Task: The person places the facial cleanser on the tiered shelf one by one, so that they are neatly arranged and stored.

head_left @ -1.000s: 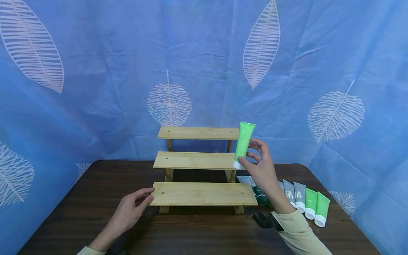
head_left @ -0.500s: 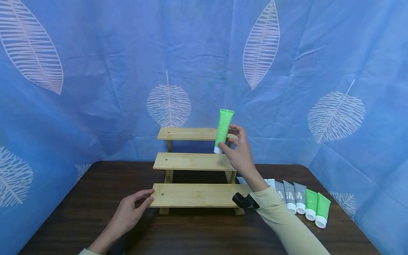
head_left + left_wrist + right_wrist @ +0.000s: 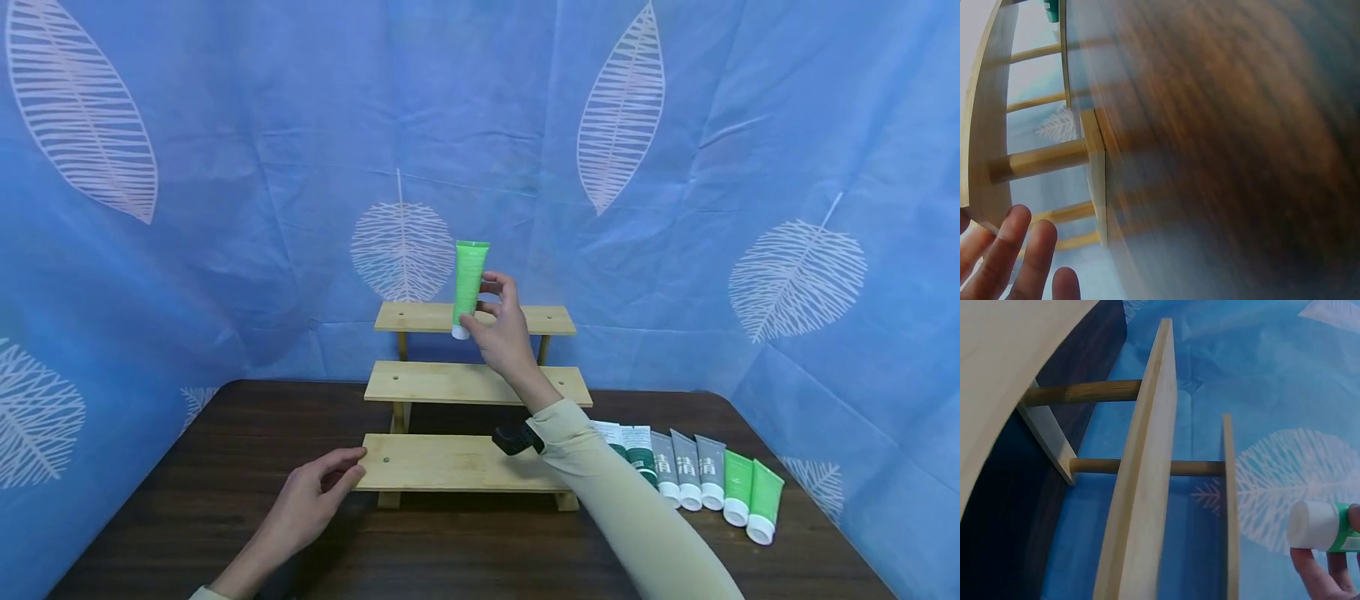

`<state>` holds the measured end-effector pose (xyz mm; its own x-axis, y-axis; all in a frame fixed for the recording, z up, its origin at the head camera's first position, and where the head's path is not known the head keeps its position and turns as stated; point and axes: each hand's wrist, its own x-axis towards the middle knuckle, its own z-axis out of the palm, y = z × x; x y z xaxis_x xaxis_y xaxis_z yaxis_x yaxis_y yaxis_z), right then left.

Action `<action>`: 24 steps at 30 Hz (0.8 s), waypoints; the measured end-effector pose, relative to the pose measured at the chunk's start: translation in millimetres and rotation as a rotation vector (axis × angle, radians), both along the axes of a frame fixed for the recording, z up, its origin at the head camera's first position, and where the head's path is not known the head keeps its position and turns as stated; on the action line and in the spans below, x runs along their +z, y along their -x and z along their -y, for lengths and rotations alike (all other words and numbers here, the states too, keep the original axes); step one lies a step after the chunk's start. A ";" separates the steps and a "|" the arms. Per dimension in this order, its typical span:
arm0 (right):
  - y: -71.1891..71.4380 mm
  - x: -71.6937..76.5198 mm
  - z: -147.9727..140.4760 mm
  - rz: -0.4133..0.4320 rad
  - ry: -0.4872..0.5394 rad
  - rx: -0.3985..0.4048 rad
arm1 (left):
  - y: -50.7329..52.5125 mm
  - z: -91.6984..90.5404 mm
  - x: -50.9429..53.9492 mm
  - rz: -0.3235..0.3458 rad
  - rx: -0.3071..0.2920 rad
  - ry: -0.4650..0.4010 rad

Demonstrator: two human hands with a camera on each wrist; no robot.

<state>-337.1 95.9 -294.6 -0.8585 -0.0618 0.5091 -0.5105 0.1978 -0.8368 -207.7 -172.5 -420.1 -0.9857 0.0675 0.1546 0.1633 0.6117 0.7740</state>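
A light green squeeze tube (image 3: 468, 279) with a white cap (image 3: 1311, 525) is pinched between the thumb and fingers of my right hand (image 3: 506, 333). It hangs upright, cap down, in front of the top shelf of a three-tier wooden stand (image 3: 450, 462). In the right wrist view the cap appears apart from the top board (image 3: 1232, 506). My left hand (image 3: 311, 504) pinches the left end of the lowest board, thumb and fingers at its edge. The left wrist view has that hand's fingers (image 3: 1034, 256) beside the board's end.
Right of the stand, several tubes lie in a row on the dark table (image 3: 450, 550): green ones (image 3: 765, 496), grey ones (image 3: 710, 467), and white-and-dark-green ones (image 3: 639, 450). A blue leaf-patterned cloth (image 3: 510, 125) hangs behind and at both sides.
My right hand has carried the green tube left and upward, from the right end of the middle shelf to the top shelf's middle. The left hand stays on the lowest board's end.
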 end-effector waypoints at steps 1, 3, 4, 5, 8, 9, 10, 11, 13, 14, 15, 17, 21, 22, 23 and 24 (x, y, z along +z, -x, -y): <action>3.1 0.1 4.3 0.000 0.005 0.004 | 0.4 0.1 -0.2 0.001 -0.001 0.002; 8.6 0.7 12.5 -0.003 0.013 0.018 | 1.1 0.4 -0.7 0.005 -0.002 0.006; 11.0 1.0 16.4 -0.004 0.012 0.022 | 1.5 0.5 -1.0 0.007 -0.004 0.006; 13.5 1.1 20.1 -0.005 0.013 0.026 | 1.6 0.7 -1.1 0.010 -0.003 0.006; 19.2 1.2 29.4 -0.015 0.005 0.032 | 1.8 0.5 -1.3 0.016 -0.004 0.005; 20.7 1.1 32.2 -0.019 0.001 0.031 | 2.0 0.4 -1.3 0.015 -0.006 0.004; 22.2 1.2 35.1 -0.022 -0.001 0.031 | 1.9 0.3 -1.2 0.014 -0.007 0.003; 23.6 1.2 38.0 -0.023 -0.002 0.031 | 1.9 0.2 -1.0 0.011 -0.008 0.005; 26.6 1.1 43.8 -0.020 -0.005 0.027 | 2.1 0.2 -0.7 0.004 -0.011 0.006; 28.1 1.1 46.6 -0.016 -0.004 0.025 | 2.1 0.2 -0.5 0.002 -0.009 0.006; 29.8 1.0 49.4 -0.009 -0.003 0.021 | 1.9 0.3 -0.3 0.002 -0.008 0.006; 32.8 0.6 54.6 0.006 0.004 0.015 | 1.5 0.4 0.2 0.003 -0.005 0.006; 38.3 -2.2 61.7 0.036 0.024 0.016 | 1.0 0.3 0.4 0.008 -0.002 0.008; 39.8 -3.4 63.0 0.042 0.030 0.017 | 0.8 0.3 0.3 0.009 -0.001 0.007; 41.4 -4.7 63.9 0.049 0.032 0.016 | 0.9 0.4 0.0 0.011 0.000 0.007; 43.3 -6.2 64.7 0.055 0.037 0.017 | 0.8 0.5 -0.3 0.012 0.001 0.006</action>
